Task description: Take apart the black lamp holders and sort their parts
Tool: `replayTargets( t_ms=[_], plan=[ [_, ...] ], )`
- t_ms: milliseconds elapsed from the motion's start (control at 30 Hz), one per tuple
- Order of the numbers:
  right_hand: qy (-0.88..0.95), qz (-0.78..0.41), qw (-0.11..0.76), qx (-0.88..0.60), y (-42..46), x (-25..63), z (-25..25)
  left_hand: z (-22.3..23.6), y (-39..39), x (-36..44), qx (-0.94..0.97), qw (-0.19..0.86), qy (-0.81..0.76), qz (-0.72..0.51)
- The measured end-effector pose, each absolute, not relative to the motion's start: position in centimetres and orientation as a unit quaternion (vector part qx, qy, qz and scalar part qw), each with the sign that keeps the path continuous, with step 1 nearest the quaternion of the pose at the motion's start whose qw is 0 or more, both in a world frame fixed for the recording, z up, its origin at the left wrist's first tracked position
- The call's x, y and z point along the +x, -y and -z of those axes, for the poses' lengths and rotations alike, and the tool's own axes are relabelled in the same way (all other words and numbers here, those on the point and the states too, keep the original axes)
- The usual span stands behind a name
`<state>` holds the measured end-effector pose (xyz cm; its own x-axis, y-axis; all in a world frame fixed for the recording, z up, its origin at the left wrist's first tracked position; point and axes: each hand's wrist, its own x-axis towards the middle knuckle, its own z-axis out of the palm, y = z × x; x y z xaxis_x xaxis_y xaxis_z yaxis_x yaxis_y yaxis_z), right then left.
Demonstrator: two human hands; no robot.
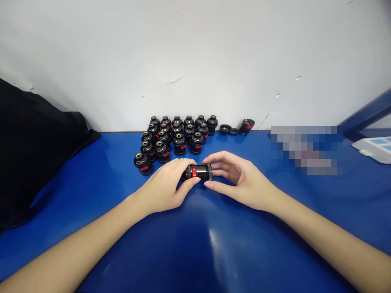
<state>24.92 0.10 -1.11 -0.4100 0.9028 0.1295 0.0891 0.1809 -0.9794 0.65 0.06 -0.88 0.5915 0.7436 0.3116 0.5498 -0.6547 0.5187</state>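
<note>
My left hand [166, 181] is closed around the domed end of a black cylinder [202, 172] with a red label, which lies sideways above the blue table. A ridged ring forms the cylinder's right end. Around that end curves my right hand [241, 177], its thumb and fingers apart; I see no firm grip there. Beyond my left hand stand several similar black domed cylinders [179, 145] in uneven rows, upright, with brass-coloured holes on top and red labels.
Against the white wall [195, 53] lie black ring-shaped parts [226, 129] and a short black cylinder [247, 127]. Black cloth [36, 154] covers the left side of the blue table [171, 252]. At right are a pixelated patch and a white-and-blue object [375, 148].
</note>
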Motion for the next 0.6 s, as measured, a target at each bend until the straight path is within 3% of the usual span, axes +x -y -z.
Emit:
replayTargets(
  t_ms=[167,300,467,600],
  plan=[
    [0.643,-0.552,0.351,-0.399,-0.09,25.05,1.04,0.92,-0.25,0.54,0.87,0.187,-0.373,-0.263],
    [0.654,-0.53,0.392,-0.372,-0.1,24.8,1.09,0.94,-0.28,0.64,0.871,0.184,-0.371,-0.263],
    [0.631,-0.554,0.371,-0.396,-0.28,24.81,1.22,0.87,-0.25,0.8,0.877,0.176,-0.362,-0.263],
    [0.673,-0.503,0.42,-0.344,-0.22,25.0,1.2,0.91,-0.23,0.75,0.871,0.184,-0.371,-0.263]
  ],
)
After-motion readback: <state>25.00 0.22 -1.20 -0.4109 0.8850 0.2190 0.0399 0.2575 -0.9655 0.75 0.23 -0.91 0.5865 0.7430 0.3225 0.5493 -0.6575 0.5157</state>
